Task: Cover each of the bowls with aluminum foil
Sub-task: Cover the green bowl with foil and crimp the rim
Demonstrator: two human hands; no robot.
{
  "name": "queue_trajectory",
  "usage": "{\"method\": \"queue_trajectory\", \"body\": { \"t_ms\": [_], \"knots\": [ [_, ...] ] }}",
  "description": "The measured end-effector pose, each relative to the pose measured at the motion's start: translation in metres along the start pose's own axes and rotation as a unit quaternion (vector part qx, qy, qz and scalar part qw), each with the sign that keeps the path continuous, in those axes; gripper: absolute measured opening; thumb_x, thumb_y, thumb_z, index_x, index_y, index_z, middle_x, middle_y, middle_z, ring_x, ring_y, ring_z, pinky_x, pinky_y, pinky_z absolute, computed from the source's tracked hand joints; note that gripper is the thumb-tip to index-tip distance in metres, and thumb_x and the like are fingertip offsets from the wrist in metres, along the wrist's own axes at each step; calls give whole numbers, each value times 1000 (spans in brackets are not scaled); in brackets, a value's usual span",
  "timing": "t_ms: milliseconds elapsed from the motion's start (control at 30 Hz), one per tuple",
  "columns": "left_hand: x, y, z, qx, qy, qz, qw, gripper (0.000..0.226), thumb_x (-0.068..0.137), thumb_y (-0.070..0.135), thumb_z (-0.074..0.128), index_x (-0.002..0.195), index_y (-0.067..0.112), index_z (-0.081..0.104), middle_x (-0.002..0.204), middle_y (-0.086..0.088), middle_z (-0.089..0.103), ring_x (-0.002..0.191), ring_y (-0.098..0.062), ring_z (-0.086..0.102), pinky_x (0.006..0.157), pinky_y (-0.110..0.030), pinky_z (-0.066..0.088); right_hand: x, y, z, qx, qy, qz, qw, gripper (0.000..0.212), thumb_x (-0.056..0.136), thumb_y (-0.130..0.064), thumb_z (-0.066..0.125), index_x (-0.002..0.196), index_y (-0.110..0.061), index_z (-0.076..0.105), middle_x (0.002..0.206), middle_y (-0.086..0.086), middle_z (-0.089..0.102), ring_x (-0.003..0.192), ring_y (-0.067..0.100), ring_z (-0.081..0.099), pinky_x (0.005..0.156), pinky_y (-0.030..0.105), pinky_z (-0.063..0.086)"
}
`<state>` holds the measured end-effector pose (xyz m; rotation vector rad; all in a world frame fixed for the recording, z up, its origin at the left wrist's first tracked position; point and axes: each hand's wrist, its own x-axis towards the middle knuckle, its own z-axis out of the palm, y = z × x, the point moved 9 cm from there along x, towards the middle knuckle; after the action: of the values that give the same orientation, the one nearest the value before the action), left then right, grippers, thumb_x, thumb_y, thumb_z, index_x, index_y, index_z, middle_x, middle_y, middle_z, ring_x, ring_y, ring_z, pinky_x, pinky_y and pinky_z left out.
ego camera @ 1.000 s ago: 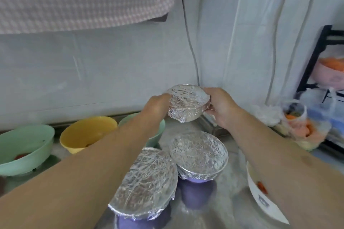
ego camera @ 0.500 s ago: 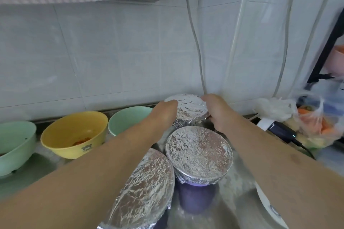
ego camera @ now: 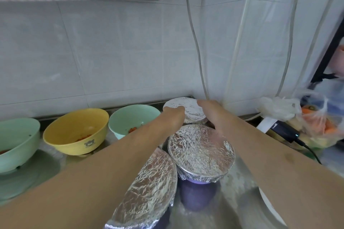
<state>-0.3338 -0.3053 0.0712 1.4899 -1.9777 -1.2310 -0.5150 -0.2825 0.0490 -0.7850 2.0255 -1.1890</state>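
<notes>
I see my left hand [ego camera: 172,116] and right hand [ego camera: 214,115] on either side of the small foiled bowl [ego camera: 188,109] at the back of the bench [ego camera: 240,189] by the wall. The fingers are hidden behind each hand, so I cannot tell the grip. Two more foiled bowls [ego camera: 202,151] sit nearer me, with a yellow bowl [ego camera: 77,130] and green bowls [ego camera: 133,119] uncovered to the left.

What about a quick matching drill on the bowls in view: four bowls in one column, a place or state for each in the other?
Things:
1. yellow bowl
2. small foil-covered bowl
3. foil-covered bowl on purple base
4. nearest foil-covered bowl

States:
A. partly hidden under the left forearm
B. uncovered, between two green bowls
C. held between both hands by the wall
D. covered, untouched, centre of the counter

Pairs: 1-B, 2-C, 3-D, 4-A
</notes>
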Motion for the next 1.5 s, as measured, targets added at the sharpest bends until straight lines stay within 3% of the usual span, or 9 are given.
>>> {"method": "queue_trajectory", "body": {
  "t_ms": [100, 233, 500, 700, 867, 1000, 1100, 1267, 1500],
  "knots": [
    [-12, -1, -5, -11, -4, 0, 1000, 51, 105, 19, 33, 144, -12, 38, 69, -11, 39, 59, -12, 20, 54, -30, 18, -3, -2, -4, -30, -9, -22, 999, 44, 98, -40, 53, 126, -7, 60, 103, 18, 65, 83, 27, 59, 65, 36, 35],
    [-30, -5, -22, -9, 12, 27, 1000, 23, 96, 24, 42, 76, 14, 39, 67, -6, 34, 58, -22, 29, 61, -33, 26, -30, -23, -21, -214, 32, -94, 972, 14, 107, -10, 42, 101, -10, 55, 78, 12, 46, 75, 26, 48, 58, 31, 32],
    [-95, -51, -115, 8, 187, 38, 982, 17, 96, 24, 46, 103, 15, 57, 90, -10, 70, 73, -24, 62, 60, -34, 49, -118, -63, 29, -242, 9, -252, 937, 32, 94, -14, 54, 122, -23, 65, 109, 2, 66, 92, 25, 63, 66, 28, 49],
    [-93, -96, -138, 100, 163, -1, 982, 38, 106, 27, 41, 136, 12, 58, 133, -16, 64, 121, -37, 60, 95, -39, 47, -141, -57, 108, -424, -110, -269, 858, 38, 104, -22, 45, 128, -31, 72, 134, 1, 70, 123, 32, 61, 115, 53, 39],
    [-81, -96, -124, 127, 77, 3, 989, 41, 111, 24, 34, 127, -1, 61, 130, -20, 61, 107, -31, 53, 96, -39, 44, -137, -51, 127, -456, -154, -227, 846, 42, 90, -13, 46, 122, -9, 74, 121, 15, 73, 106, 36, 66, 98, 48, 53],
    [-84, -81, -137, 111, 115, 29, 987, 25, 109, 26, 37, 97, 13, 54, 83, 5, 49, 98, -25, 47, 88, -38, 41, -144, -68, 121, -408, -128, -256, 867, 48, 88, -10, 49, 130, -22, 68, 112, 12, 70, 96, 29, 68, 74, 36, 53],
    [-95, -66, -145, 117, 105, 58, 986, 29, 109, 26, 35, 113, 9, 58, 101, -5, 60, 106, -30, 58, 92, -44, 46, -155, -85, 113, -378, -105, -294, 872, 38, 86, -8, 50, 113, -26, 69, 98, 8, 68, 80, 24, 69, 57, 30, 45],
    [-147, -40, -174, 112, 150, 105, 977, 26, 101, 23, 46, 125, 24, 55, 110, -4, 63, 89, -24, 63, 66, -33, 47, -204, -120, 82, -314, -31, -386, 867, 23, 98, -11, 58, 110, -25, 72, 93, 0, 71, 70, 10, 62, 49, 15, 36],
    [-268, -67, -221, 133, 241, 164, 947, 19, 89, 43, 72, 96, 33, 57, 86, 14, 56, 75, -8, 51, 57, -17, 32, -321, -119, 88, -221, -29, -441, 870, 9, 92, -30, 82, 92, -29, 73, 80, -12, 74, 71, -2, 65, 62, 13, 45]
  ]
}}
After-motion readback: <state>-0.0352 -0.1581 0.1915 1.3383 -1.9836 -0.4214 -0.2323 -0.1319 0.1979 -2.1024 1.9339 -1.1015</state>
